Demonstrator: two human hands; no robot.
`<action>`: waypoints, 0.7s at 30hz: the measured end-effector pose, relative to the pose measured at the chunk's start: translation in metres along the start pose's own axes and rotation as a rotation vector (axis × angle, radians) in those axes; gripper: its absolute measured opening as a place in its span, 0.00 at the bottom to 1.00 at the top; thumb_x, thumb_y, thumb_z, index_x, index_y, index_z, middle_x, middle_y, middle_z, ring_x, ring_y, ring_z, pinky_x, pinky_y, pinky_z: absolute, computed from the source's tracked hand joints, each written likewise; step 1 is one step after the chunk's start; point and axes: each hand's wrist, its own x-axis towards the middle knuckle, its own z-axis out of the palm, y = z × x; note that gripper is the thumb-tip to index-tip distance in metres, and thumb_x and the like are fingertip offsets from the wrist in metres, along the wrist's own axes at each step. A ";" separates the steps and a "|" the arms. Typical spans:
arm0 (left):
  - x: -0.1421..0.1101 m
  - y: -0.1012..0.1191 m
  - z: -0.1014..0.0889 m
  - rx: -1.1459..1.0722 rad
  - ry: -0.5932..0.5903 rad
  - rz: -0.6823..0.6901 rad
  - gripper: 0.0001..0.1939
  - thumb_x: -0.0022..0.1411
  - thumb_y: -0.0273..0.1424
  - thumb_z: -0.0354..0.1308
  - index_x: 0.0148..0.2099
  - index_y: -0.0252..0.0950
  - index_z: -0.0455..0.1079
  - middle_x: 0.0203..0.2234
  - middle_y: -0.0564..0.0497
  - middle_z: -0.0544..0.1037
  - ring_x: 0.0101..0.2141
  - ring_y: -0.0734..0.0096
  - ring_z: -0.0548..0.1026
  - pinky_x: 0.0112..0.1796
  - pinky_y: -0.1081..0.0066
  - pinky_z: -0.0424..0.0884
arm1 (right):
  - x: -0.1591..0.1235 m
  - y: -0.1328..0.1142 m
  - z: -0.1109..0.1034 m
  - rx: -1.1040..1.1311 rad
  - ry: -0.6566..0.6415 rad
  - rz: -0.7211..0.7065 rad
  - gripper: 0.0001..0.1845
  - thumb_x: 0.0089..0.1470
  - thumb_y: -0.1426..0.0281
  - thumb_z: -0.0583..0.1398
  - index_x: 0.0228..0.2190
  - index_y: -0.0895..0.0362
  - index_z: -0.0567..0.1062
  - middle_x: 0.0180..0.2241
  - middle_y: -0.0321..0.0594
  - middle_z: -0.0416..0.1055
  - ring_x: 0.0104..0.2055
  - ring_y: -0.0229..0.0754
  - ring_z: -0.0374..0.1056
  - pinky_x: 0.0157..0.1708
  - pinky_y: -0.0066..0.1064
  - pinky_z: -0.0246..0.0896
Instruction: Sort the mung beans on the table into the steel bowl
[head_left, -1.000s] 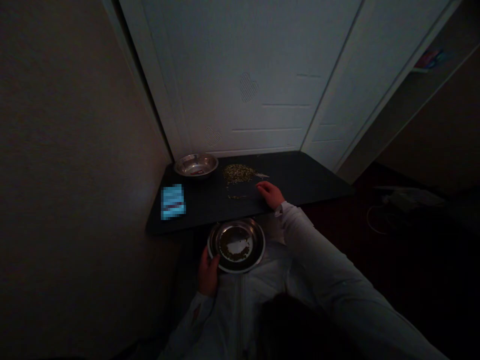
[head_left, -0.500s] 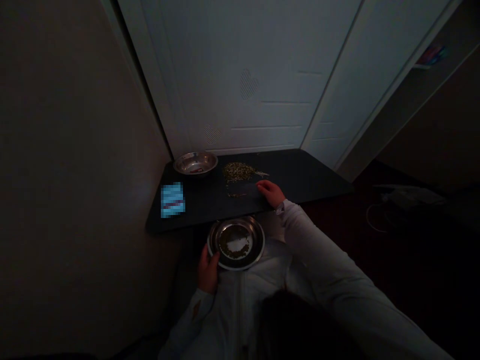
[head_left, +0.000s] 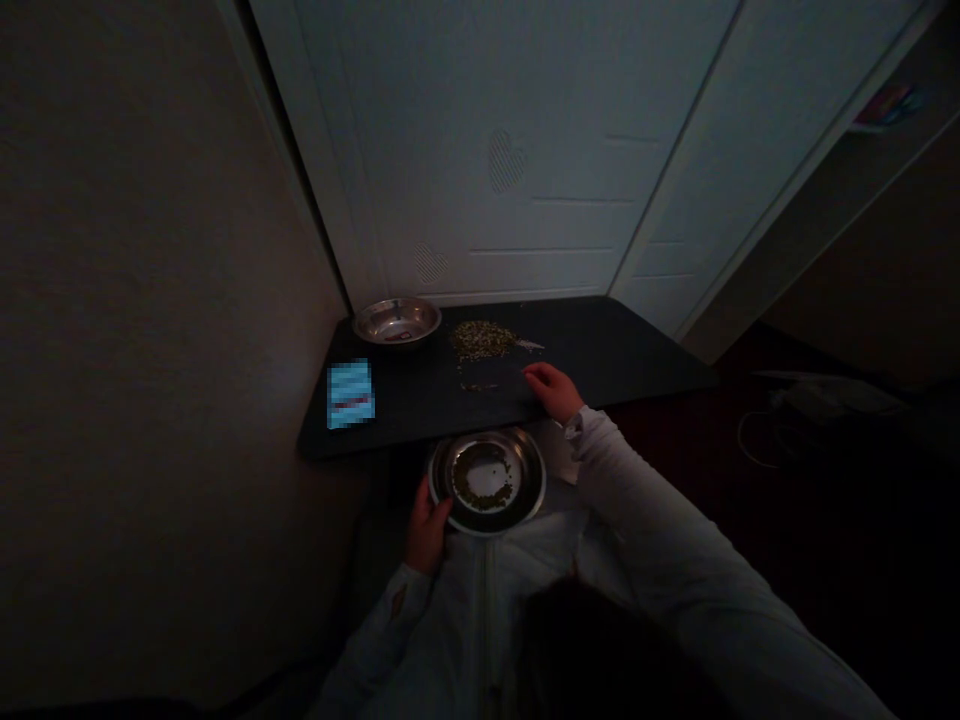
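"Steel bowl [head_left: 534, 478], nearest: who has it?"

"Left hand [head_left: 427, 530], gripping the rim; seeds [head_left: 484, 500] inside. Right hand [head_left: 555, 392], fingers narrow over the table [head_left: 607, 370]; I can't tell if they hold anything."

"Changes?"

"Few; both hands keep their places, so handling seems ongoing."

"Counts?"

"Two hands. Beyond: one blurred blue item [head_left: 350, 393], one seed pile [head_left: 484, 340], one far bowl [head_left: 375, 324]."

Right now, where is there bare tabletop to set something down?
Two patches: the right end of the tabletop, beyond the right hand, and the strip between the pixelated blue item and the stray grains. Crowded: back left, where the metal bowl sits near the grain pile.
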 end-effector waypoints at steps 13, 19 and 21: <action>0.001 0.000 0.000 -0.010 -0.011 -0.056 0.27 0.43 0.29 0.55 0.50 0.34 0.58 0.43 0.46 0.69 0.44 0.64 0.66 0.45 0.66 0.59 | -0.034 -0.010 -0.020 -0.051 -0.076 0.009 0.13 0.43 0.63 0.51 0.28 0.57 0.69 0.25 0.37 0.66 0.27 0.37 0.61 0.29 0.30 0.56; 0.002 -0.005 -0.002 -0.040 -0.036 -0.058 0.28 0.44 0.29 0.54 0.51 0.35 0.57 0.44 0.46 0.69 0.45 0.64 0.65 0.45 0.66 0.59 | -0.032 -0.015 -0.020 0.050 -0.102 0.033 0.13 0.42 0.62 0.52 0.28 0.58 0.68 0.25 0.36 0.66 0.27 0.36 0.61 0.28 0.28 0.56; 0.002 -0.005 -0.002 -0.044 -0.038 -0.083 0.28 0.45 0.28 0.54 0.51 0.34 0.56 0.43 0.46 0.69 0.44 0.64 0.66 0.44 0.66 0.59 | -0.028 -0.012 -0.019 0.068 -0.078 0.043 0.14 0.42 0.62 0.52 0.28 0.58 0.68 0.25 0.37 0.66 0.27 0.36 0.60 0.28 0.28 0.56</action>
